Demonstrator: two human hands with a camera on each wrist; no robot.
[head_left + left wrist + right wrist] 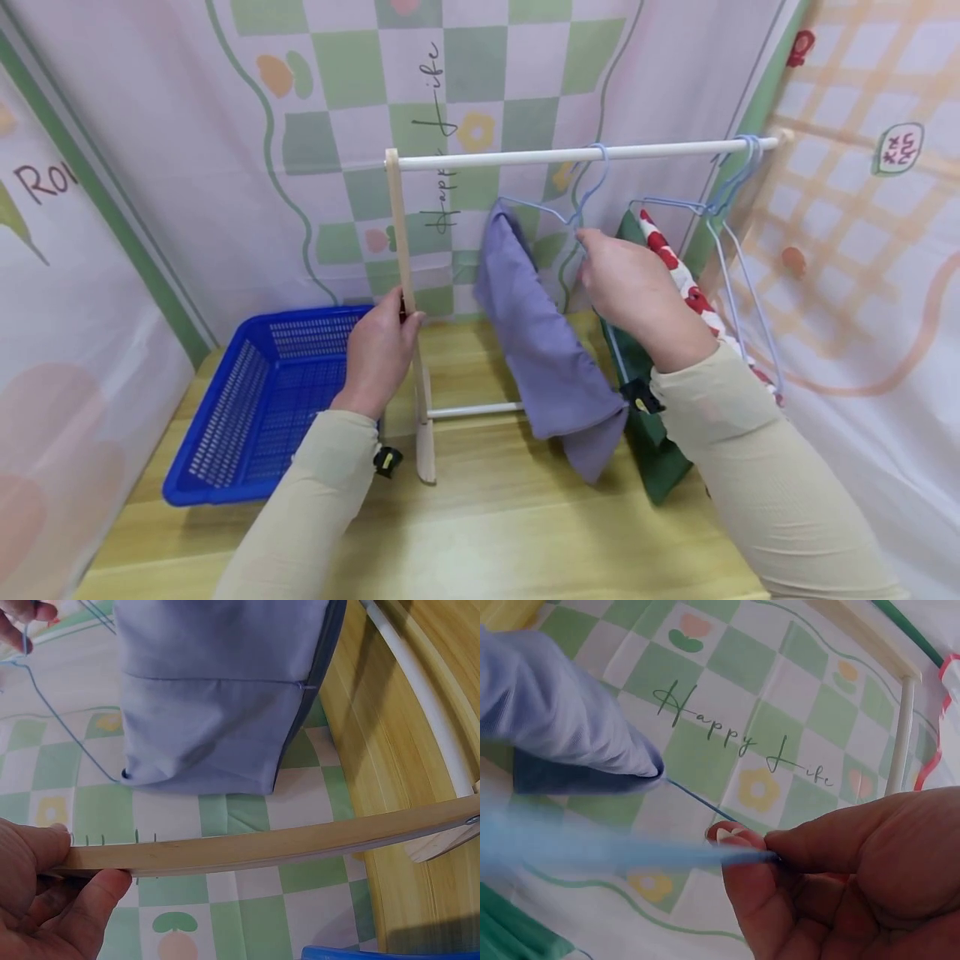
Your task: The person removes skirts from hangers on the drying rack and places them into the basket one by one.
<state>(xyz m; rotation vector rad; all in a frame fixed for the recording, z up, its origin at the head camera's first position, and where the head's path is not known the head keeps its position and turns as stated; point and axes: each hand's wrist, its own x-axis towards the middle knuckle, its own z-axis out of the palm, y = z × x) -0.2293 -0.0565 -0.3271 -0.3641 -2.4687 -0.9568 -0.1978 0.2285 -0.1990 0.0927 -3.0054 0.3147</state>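
My left hand [378,354] grips the left wooden upright [402,242] of a small clothes rack, thumb and fingers on either side of it. With thumb and fingertips, my right hand [633,287] pinches a light blue wire hanger [536,206] just below its hook, which is at the white top rail [495,157]. A purple-grey garment [547,350] drapes from the hanger's left end and slants down to the right. In the right wrist view, the garment [562,705] has its corner over the wire, and a nearer blue wire is blurred.
A blue plastic basket [262,400] stands left of the rack on the wood-grain table [487,525]. Further right hang a green garment [660,462], a red-and-white one [693,292], and more blue hangers [738,179]. Printed curtains [480,67] enclose the back and sides.
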